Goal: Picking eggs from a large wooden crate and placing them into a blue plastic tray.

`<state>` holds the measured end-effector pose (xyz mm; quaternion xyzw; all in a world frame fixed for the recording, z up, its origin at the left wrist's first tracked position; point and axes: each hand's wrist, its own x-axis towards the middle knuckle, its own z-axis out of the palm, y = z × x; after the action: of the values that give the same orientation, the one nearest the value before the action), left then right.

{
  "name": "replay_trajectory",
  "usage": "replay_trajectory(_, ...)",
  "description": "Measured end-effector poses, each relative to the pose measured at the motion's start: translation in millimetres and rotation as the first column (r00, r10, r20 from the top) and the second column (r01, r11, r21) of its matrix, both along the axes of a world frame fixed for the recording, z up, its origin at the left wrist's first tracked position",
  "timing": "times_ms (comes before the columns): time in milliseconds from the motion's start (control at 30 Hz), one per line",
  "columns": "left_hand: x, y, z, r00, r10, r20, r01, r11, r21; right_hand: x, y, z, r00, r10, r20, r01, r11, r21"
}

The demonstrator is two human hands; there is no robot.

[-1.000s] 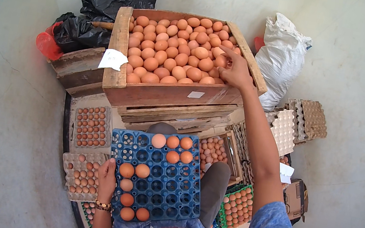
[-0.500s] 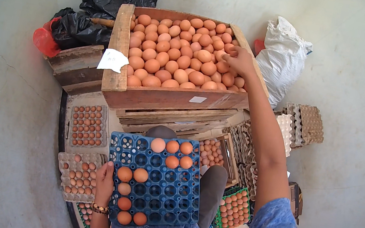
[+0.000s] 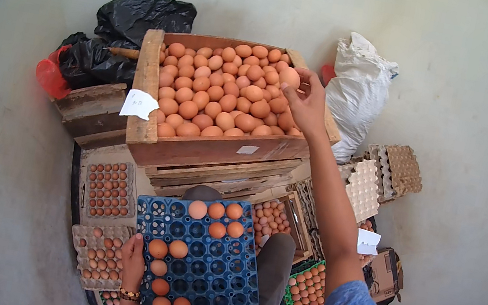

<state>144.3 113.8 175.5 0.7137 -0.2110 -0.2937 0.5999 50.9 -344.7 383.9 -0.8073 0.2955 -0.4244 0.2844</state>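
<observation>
A blue plastic egg tray (image 3: 205,251) rests across my lap, with several brown eggs in its cups and many cups bare. At its left edge my left hand (image 3: 133,260) is closed round the rim. My right hand (image 3: 306,101) reaches over the right side of a wooden crate (image 3: 194,154) heaped with brown eggs. Between its thumb and fingers is one egg (image 3: 289,77), lifted just above the heap.
Filled cardboard egg trays (image 3: 110,191) lie on the left; a filled green tray (image 3: 306,289) is at the right. Stacked cardboard trays (image 3: 363,190), a white sack (image 3: 358,97) and black plastic bags (image 3: 143,20) surround the crate. A smaller egg box (image 3: 300,224) stands beside my knee.
My right hand has come up off the heap and now has an egg in its fingers. The view has shifted, so the crate and tray sit slightly lower. My left hand stays on the tray.
</observation>
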Motion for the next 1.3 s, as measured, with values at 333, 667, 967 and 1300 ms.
replay_trajectory(333, -3.0, -2.6, -0.9, 1.000, 0.014, 0.022, -0.015, 1.000, 0.021, -67.7, 142.5, 90.0, 0.672, 0.331, 0.662, -0.592, 0.778, 0.211)
replay_trajectory(667, -6.1, -4.7, -4.2, 0.994, 0.056, 0.096, -0.052, 0.998, -0.042, -95.2, 162.8, 104.5, 0.753, 0.399, 0.524, -0.523, 0.845, 0.108)
replay_trajectory(967, -11.5, -5.3, 6.7, 0.995, 0.068, 0.070, -0.067, 0.998, -0.011, -93.5, 176.1, 109.7, 0.765, 0.433, 0.477, -0.523, 0.849, 0.069)
replay_trajectory(1300, -10.8, -7.6, 7.3, 0.992, 0.081, 0.095, -0.077, 0.996, -0.048, -93.4, 160.8, 110.4, 0.941, 0.284, 0.186, -0.176, 0.877, -0.448)
